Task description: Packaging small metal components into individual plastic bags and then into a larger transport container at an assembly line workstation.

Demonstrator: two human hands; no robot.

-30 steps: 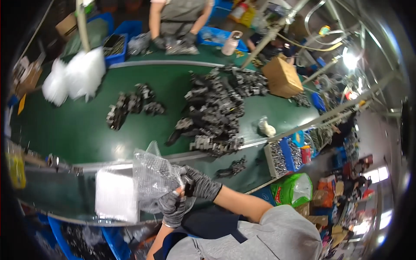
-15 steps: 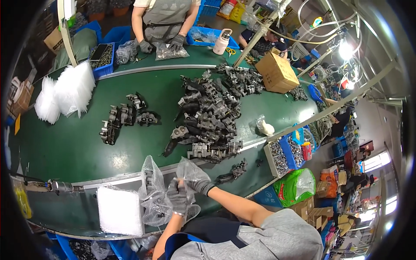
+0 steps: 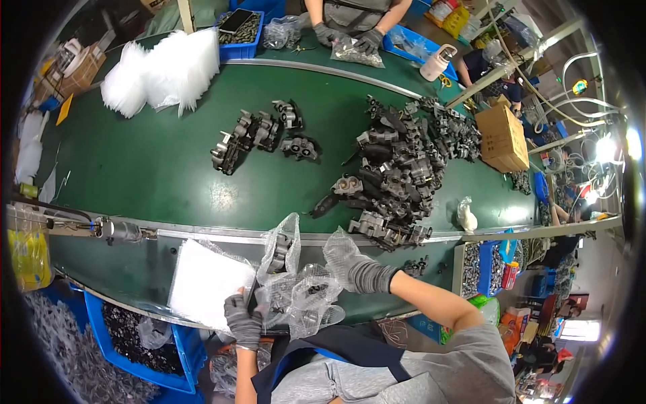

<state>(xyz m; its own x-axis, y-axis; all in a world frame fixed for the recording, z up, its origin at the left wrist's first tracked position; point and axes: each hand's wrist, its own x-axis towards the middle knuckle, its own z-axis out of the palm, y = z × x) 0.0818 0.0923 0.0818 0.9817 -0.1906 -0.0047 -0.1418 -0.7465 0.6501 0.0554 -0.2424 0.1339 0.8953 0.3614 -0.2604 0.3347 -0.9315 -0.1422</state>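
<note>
My left hand [image 3: 243,320], in a grey striped glove, is at the right edge of a stack of white foam sheets [image 3: 205,276]. Its fingers are apart, with the tips touching the stack's edge. My gloved right hand [image 3: 367,273] grips a clear bubble wrap bag [image 3: 340,248]; the plastic partly covers its fingers. Between my hands lie more bubble wrap bags [image 3: 306,296] with dark metal parts inside, partly blurred by the plastic. One upright bag holds a metal casting [image 3: 280,252].
A big heap of dark metal castings [image 3: 400,175] covers the belt's right side; a smaller group [image 3: 256,135] lies left of it. White sheets [image 3: 161,71] are piled far left. A cardboard box [image 3: 501,138] stands at right. Across the belt, a co-worker's gloved hands [image 3: 350,40] handle a bag.
My hands have parted: the left moved left to the foam stack, the right kept the bubble wrap bag and moved right. The whole view has shifted, so the belt appears further right and higher.
</note>
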